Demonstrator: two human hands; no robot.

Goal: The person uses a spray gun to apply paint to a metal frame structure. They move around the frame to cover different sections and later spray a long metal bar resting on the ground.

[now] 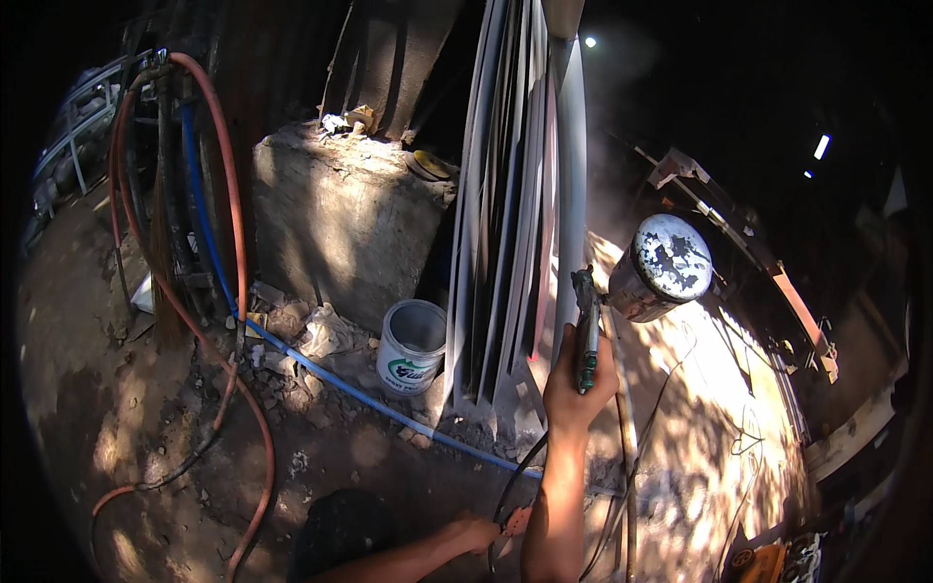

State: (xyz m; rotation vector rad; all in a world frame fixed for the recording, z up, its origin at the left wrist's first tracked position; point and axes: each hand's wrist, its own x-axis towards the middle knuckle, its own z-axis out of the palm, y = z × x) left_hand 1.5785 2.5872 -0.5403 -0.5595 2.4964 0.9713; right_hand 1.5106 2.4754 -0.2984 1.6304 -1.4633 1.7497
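Note:
My right hand (580, 389) is closed around the handle of a spray gun (587, 335), which points away from me. A round paint cup (671, 257) with a white, dark-flaked lid is joined to the gun's right side. Faint mist hangs in the air beyond it. Just left of the gun stand several long, narrow grey sheets or strips (515, 204), upright and close together. Low in front, my left hand (473, 532) is closed on a thin dark hose (501, 500); a small reddish patch beside its fingers is too unclear to name.
A white paint can (413, 350) stands left of the sheets, before a concrete block (340, 219). A blue hose (374, 403) crosses the dirt floor, and red-brown hoses (238, 194) hang and coil at left. Rubble (292, 330) lies by the block. Cables (632, 428) trail on the right.

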